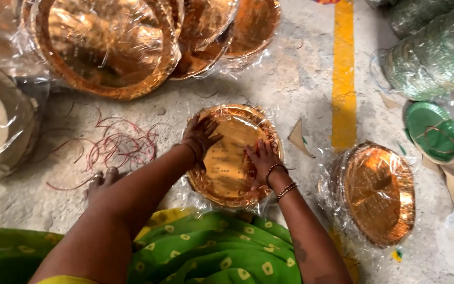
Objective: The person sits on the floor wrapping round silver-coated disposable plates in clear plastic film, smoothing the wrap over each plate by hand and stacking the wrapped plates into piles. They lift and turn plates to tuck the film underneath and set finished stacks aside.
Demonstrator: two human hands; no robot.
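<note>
Concrete floor [290, 84]; plate stack [235, 173] under hands [200, 139]

A clear-wrapped pack of gold plates [232, 155] lies centre, under both hands. Similar gold packs [377, 192] lie right and top left [106, 47]; green packs [432, 52] top right.

A stack of shiny copper-coloured paper plates [232, 155], wrapped in clear plastic, is seen from above on a rough concrete floor [290, 84]. The left hand [200, 139] is laid flat on the left part of the top plate, and the right hand [261, 163] is pressed on its right part; bangles are worn on both wrists. A tangle of red rubber bands [116, 147] is scattered to the left. A second wrapped copper stack [379, 194] is placed to the right, beside a yellow painted line [343, 73]. Larger copper plates [106, 47] are piled far left, and green plates [434, 131] far right. Green patterned fabric [206, 252] is seen nearest.
</note>
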